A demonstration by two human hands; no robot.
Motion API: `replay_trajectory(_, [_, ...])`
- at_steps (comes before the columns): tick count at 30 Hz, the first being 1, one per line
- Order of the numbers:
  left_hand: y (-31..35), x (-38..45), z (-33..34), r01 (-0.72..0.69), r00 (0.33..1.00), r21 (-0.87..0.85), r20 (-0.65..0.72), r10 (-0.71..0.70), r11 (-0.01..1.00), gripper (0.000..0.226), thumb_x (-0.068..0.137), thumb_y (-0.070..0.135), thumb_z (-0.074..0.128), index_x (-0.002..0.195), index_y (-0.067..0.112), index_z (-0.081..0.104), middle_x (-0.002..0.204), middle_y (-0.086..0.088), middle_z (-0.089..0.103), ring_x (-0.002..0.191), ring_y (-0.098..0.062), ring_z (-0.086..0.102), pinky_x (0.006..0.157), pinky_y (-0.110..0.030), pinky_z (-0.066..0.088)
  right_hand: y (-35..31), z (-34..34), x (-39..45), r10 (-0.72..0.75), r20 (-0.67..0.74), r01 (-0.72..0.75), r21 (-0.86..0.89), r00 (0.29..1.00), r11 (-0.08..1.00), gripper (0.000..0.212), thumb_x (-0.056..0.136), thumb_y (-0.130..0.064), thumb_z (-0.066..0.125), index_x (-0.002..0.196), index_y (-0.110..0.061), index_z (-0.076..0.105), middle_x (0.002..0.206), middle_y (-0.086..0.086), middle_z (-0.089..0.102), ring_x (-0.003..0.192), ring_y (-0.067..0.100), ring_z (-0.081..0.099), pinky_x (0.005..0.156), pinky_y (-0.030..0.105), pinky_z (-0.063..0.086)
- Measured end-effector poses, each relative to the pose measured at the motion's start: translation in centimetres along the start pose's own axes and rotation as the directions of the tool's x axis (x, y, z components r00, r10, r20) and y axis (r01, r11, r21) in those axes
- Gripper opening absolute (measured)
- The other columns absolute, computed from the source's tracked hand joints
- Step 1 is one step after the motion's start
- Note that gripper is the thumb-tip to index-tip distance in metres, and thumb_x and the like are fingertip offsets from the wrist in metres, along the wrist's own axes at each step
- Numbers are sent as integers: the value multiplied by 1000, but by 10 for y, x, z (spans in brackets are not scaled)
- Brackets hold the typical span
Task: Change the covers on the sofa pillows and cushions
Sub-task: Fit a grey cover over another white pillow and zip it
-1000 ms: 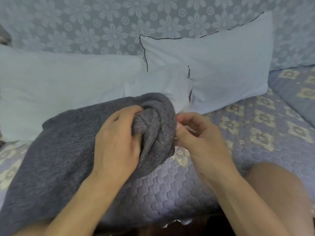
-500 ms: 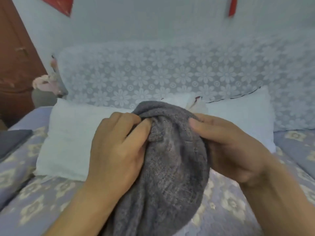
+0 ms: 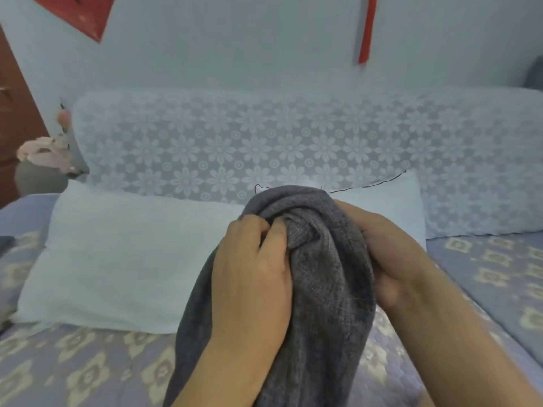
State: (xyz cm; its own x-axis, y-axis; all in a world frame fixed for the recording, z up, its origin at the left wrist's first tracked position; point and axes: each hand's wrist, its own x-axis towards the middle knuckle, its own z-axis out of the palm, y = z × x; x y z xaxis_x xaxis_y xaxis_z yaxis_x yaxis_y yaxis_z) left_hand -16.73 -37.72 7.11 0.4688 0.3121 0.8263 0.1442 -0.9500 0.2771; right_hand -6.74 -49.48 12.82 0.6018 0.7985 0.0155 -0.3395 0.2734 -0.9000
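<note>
quilted sofa seat point(image 3: 88, 374), lavender-blue with pale flower motifs, running across the lower part of the view. lying directly on it: long white pillow point(image 3: 117, 259) at left, lengthwise against the backrest; second white pillow point(image 3: 390, 201) with dark piping at right, leaning on the backrest. flower-patterned lace backrest point(image 3: 264, 142) rising behind both. separate seat section point(image 3: 499, 259) in the same quilted cover at far right. dark item point(image 3: 6, 240) at the left edge, too cropped to identify.
</note>
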Motion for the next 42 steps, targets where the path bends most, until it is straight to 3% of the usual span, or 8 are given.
replay_trajectory(5, [-10, -8, 7, 11, 991, -79, -128, -21, 997, 25, 93, 7, 59, 111, 0, 75, 78, -9, 53, 65, -28, 50, 57, -39, 40, 6, 12, -2, -671, 16, 329, -880, 741, 342, 21, 94, -21, 67, 92, -41, 74, 85, -14, 71, 85, 2, 65, 79, 23, 50])
replay_trajectory(10, [-1, 5, -8, -218, 975, -11, 35, 218, 976, 15, 83, 8, 55, 75, 8, 67, 73, -7, 55, 63, -27, 47, 57, -35, 30, -12, 11, 23, -563, 243, 402, -899, 790, 175, 17, 94, -21, 66, 98, -34, 76, 87, -13, 71, 88, 2, 64, 82, 28, 51])
replay_trajectory(15, [-2, 33, -32, -637, 756, 65, 250, 605, 768, 23, 85, 4, 48, 70, 12, 65, 76, -7, 60, 69, -28, 53, 62, -36, 32, -27, 9, 66, -446, 166, 288, -932, 880, 221, 17, 89, -27, 69, 73, -33, 72, 67, -15, 68, 71, -1, 61, 69, 22, 45])
replay_trajectory(18, [-3, 26, -42, -616, 777, 10, 168, 606, 787, 27, 88, -1, 50, 66, 15, 55, 71, -6, 48, 64, -26, 41, 63, -36, 23, -30, -14, 105, -476, 44, 198, -940, 878, 279, 10, 88, -23, 70, 80, -23, 77, 76, -7, 74, 84, 11, 70, 81, 36, 56])
replay_trajectory(26, [-68, 57, -59, 23, 995, -273, -88, -49, 962, 33, 96, 20, 64, 64, 19, 59, 65, 2, 49, 64, -10, 49, 62, -18, 37, -46, -61, 132, -363, -252, 37, -776, 897, 630, 14, 90, -30, 74, 92, -17, 78, 96, 4, 76, 99, 22, 71, 81, 31, 56])
replay_trajectory(30, [-117, 117, -35, 506, 799, -678, 135, -586, 533, 22, 96, 30, 67, 79, 19, 77, 90, -7, 75, 90, -20, 71, 87, -46, 57, -59, -57, 120, -42, -403, -140, -411, 914, 901, 41, 100, -41, 57, 98, -3, 71, 87, 12, 75, 74, 22, 73, 64, 33, 59])
replay_trajectory(35, [-141, 118, -24, 541, 714, -687, 70, -696, 486, 22, 86, 39, 67, 69, 27, 74, 89, -7, 74, 85, -21, 68, 83, -47, 54, -57, -84, 105, 281, -418, -399, -227, 864, 889, 19, 95, 6, 53, 102, 9, 70, 84, 14, 74, 63, 19, 72, 50, 28, 58])
replay_trajectory(42, [-139, 123, -22, 422, 810, -512, -157, -565, 748, 42, 98, 29, 61, 66, 4, 51, 83, -2, 52, 66, -6, 43, 66, -30, 34, -56, -98, 98, 217, -448, -320, -167, 867, 933, 15, 94, -13, 61, 84, -9, 71, 77, 4, 71, 65, 16, 67, 57, 28, 59])
